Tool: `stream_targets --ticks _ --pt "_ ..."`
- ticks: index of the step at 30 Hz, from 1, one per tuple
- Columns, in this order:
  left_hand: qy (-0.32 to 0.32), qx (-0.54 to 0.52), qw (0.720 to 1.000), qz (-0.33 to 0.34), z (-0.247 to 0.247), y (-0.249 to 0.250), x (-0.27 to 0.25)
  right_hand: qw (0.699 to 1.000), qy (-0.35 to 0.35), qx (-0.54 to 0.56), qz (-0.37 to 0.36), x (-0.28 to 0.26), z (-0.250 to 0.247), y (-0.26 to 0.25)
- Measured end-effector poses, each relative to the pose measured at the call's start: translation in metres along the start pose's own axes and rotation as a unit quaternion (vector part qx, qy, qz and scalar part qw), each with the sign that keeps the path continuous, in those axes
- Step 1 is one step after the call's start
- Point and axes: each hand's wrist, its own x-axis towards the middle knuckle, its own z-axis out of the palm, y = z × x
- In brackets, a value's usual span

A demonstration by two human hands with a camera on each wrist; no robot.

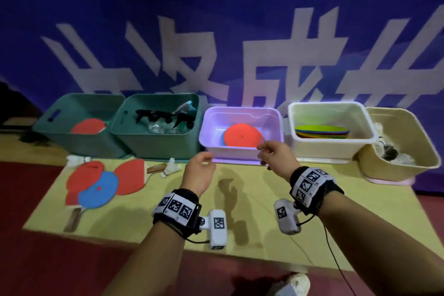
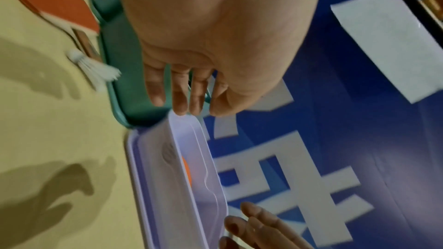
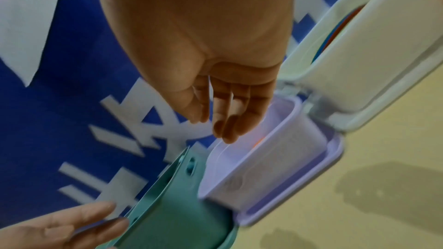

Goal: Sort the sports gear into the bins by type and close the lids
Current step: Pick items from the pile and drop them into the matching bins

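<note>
Five open bins stand in a row across the middle of the head view. At far left, the first green bin [image 1: 79, 125] holds one red paddle [image 1: 89, 125]. The second green bin [image 1: 156, 125] holds black and clear items, too blurred to identify. The lilac bin [image 1: 241, 132], at centre, holds a red disc [image 1: 241, 136] lying over a blue one. The white bin [image 1: 331, 127] holds a stack of coloured discs [image 1: 322, 131]. The beige bin [image 1: 398, 146], at far right, holds white shuttlecocks [image 1: 394, 154]; their count cannot be told.

On the yellow mat [image 1: 144, 211] at lower left lie three red paddles [image 1: 83, 182], one blue disc [image 1: 98, 190] and two shuttlecocks [image 1: 169, 167].

The left hand [image 1: 199, 173] and right hand [image 1: 276, 155] hover at the lilac bin's near rim, fingers relaxed and slightly spread, holding nothing.

Only the wrist views show the lilac lid [image 3: 333, 150] lying under its bin.
</note>
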Motion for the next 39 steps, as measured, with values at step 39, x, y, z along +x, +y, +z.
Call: stream_targets --ticks 39 --pt "-0.049 0.135 0.981 -0.134 -0.224 -0.195 0.157 0.926 -0.253 -0.277 -0.044 0.116 0.349 -0.081"
